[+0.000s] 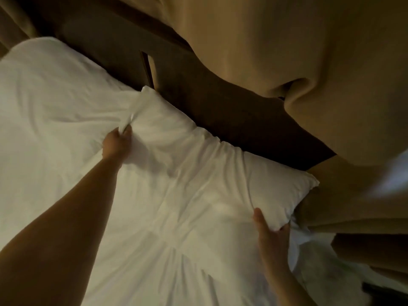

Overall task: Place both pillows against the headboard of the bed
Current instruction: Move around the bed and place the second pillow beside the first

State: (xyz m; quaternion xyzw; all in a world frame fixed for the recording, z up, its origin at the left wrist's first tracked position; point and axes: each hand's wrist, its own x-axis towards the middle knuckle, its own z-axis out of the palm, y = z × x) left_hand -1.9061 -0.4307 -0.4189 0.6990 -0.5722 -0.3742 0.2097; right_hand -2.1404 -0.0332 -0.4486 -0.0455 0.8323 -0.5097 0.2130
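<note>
Pillow [198, 168] lies against the headboard [220, 111]; left hand [117, 142] pinches its cover, right hand [269, 233] grips its corner.

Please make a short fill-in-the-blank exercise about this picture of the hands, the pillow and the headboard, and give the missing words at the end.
1. The left hand pinches the white fabric of the pillow at its ____ corner.
2. The right hand holds the pillow at its ____ end.
3. The far edge of the pillow lies along the dark ____.
4. The cover of the pillow is ____ in colour.

Missing words: left; right; headboard; white
</note>
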